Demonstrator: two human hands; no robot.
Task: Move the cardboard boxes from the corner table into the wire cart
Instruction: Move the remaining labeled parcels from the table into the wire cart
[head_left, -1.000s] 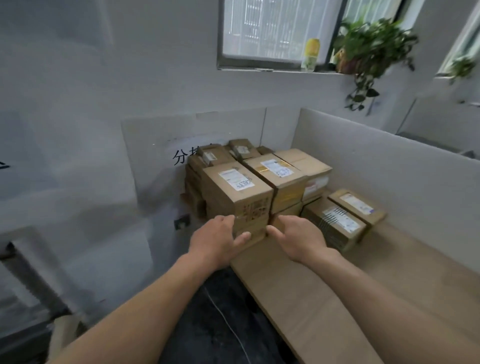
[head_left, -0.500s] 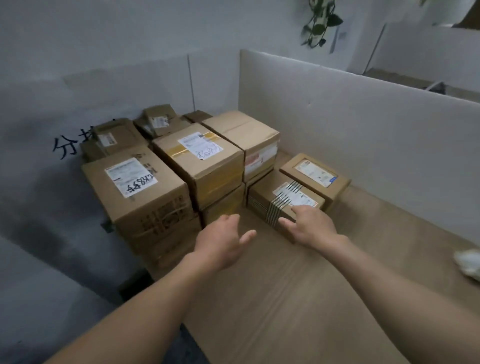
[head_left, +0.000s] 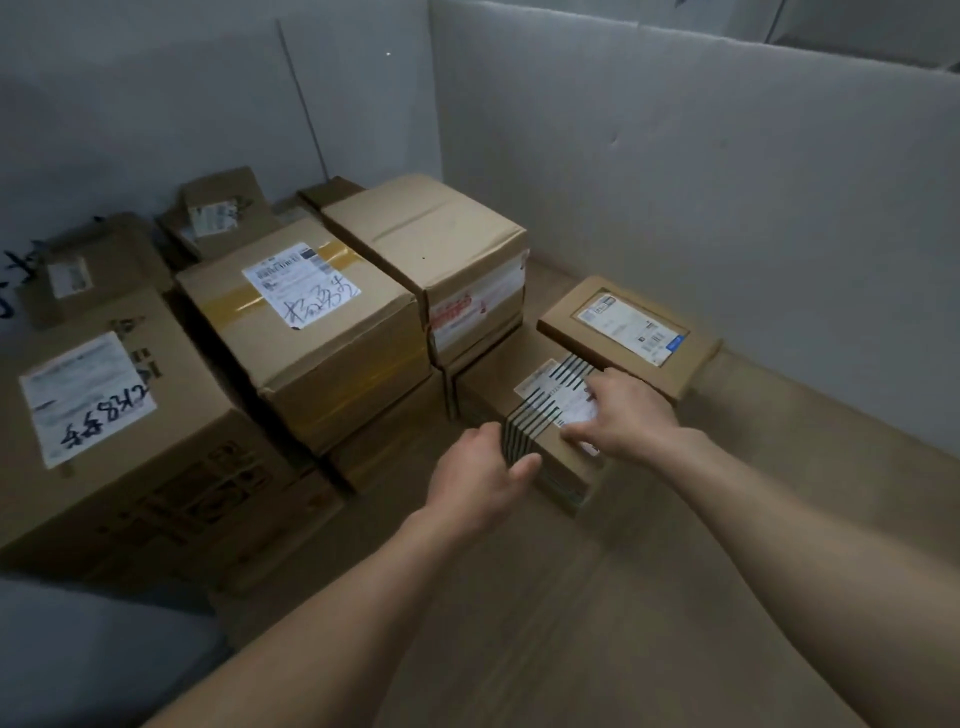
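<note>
Grey partition panels (head_left: 675, 182) closed off the corner of the wooden table (head_left: 649, 597), where cardboard boxes stood stacked. Nearest the person sat a small black-striped box (head_left: 493, 387), down on the tabletop just beside a taller stack (head_left: 426, 234). The left hand (head_left: 478, 478) wrapped its near corner, thumb across the front face. The right hand (head_left: 628, 415) lay flat on the label, fingers spread, gripping nothing. A flat labelled box (head_left: 623, 332) seemed to rest against its far edge, though I couldn't be sure. Lifted carelessly, the striped box might drag that one askew, or slip from a one-handed hold. No wire cart was in sight.
</note>
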